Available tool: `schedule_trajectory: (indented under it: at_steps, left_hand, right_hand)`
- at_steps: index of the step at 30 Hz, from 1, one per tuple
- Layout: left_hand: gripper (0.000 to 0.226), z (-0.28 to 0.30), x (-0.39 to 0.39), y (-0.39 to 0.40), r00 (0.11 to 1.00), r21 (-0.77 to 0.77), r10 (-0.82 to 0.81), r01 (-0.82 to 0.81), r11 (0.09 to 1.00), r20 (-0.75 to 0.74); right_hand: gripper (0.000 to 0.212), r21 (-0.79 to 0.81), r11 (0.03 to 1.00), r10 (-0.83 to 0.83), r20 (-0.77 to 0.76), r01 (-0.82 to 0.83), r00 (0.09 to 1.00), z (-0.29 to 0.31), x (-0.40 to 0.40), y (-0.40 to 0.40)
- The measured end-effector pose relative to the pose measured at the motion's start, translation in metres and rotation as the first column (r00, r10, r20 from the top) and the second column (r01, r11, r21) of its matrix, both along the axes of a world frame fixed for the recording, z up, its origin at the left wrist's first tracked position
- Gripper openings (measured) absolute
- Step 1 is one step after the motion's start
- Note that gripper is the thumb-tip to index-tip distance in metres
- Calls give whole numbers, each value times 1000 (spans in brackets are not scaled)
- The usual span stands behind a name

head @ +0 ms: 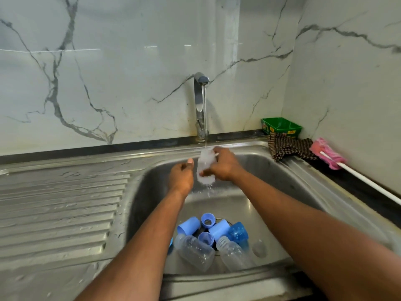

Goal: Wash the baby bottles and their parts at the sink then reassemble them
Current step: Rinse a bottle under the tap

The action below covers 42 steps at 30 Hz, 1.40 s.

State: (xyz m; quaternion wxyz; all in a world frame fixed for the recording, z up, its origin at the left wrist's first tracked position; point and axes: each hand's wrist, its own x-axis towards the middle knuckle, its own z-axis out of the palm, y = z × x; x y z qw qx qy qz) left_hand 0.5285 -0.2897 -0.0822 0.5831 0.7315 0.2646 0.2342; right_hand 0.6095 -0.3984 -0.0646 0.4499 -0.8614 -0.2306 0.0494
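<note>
While right hand (223,165) grips clear bottle (205,168) upright under tap stream (204,118), left hand (181,174) sits just beside it, fingers loosely curled, holding nothing. Advice: keep mouth centred under stream, fill, swirl, tip out. Water spills from bottle base area. Sink (282,170) floor near drain: two more clear bottles (196,252), blue caps and rings (219,229), apparently unwashed. Green tub (281,126), contents hidden.

Steel sink (282,170): bottles (195,252), blue caps (219,230).
</note>
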Motion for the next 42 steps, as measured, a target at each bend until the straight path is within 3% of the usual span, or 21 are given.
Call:
schedule_trajectory:
  at_steps: [3,6,9,12,15,17,18,20,22,24,26,27,28,29,31,33,35,36,38,42]
  left_hand:
    - [40,-2,0,4,999,-18,36,-35,999,8]
    - [40,-8,5,12,999,-44,51,-51,998,3]
    - [34,-14,10,16,996,-22,79,-79,997,-34]
    - [34,-16,13,11,997,-30,67,-69,997,-48]
    - [45,-18,18,0,998,-14,8,-9,1000,-68]
    - [48,-19,20,-3,998,-18,-20,19,1000,-61]
    - [48,-20,20,-5,997,-22,-26,25,999,-67]
    - [49,-21,23,-6,995,-16,-45,44,999,-87]
    - [49,-23,24,-2,991,-15,-50,48,999,-120]
    - [47,-25,27,3,990,-4,-34,34,999,-139]
    - [47,-25,27,8,988,1,-8,9,1000,-154]
    - [46,-25,28,10,989,4,1,-1,1000,-151]
    - [44,-24,28,12,990,-1,7,-7,1000,-144]
    - [41,-25,28,14,991,-6,14,-15,1000,-136]
    - [37,-23,26,19,994,-50,38,-43,998,-98]
    - [36,-21,24,22,997,-142,72,-74,987,-22]
    - [33,-12,21,23,994,-233,81,-63,971,68]
    - [32,-5,21,23,992,-257,70,-40,966,109]
    - [37,9,27,27,985,-255,19,25,967,170]
    - [60,42,44,33,973,-184,-139,173,968,183]
  right_hand:
    - [85,-59,998,1,12,0,1000,0,0,0]
    - [80,1,998,-57,34,57,998,-7,3,-1]
    - [84,-93,996,7,8,-7,1000,-9,8,-1]
    - [82,-20,1000,-22,-1,22,1000,-8,9,1]
    - [69,-143,988,42,-68,-51,997,-16,11,-3]
    - [65,-227,973,39,-31,-45,999,-14,8,-8]
    - [70,-395,918,57,48,-33,997,-12,7,-13]
    - [73,-800,594,176,231,84,957,-3,3,-23]
    - [58,-924,318,337,319,212,886,3,-2,-25]
    - [42,-917,213,503,398,337,767,10,-8,-22]
    - [35,-854,221,655,487,470,578,17,-10,-21]
    - [32,-828,253,671,523,500,526,20,-10,-22]
    - [31,-815,285,639,554,504,535,23,-10,-24]
    - [32,-801,353,535,596,483,598,24,-10,-28]
    - [42,-715,555,174,599,424,782,18,-12,-32]
    - [59,-569,766,-149,295,299,944,8,-17,-33]
    - [61,-395,898,-197,29,192,980,-5,-15,-29]
    - [57,-319,935,-169,-13,157,985,-10,-12,-26]
    - [58,-211,968,-132,14,132,991,-12,-7,-18]
    - [82,-158,978,-128,76,139,989,-15,0,-9]
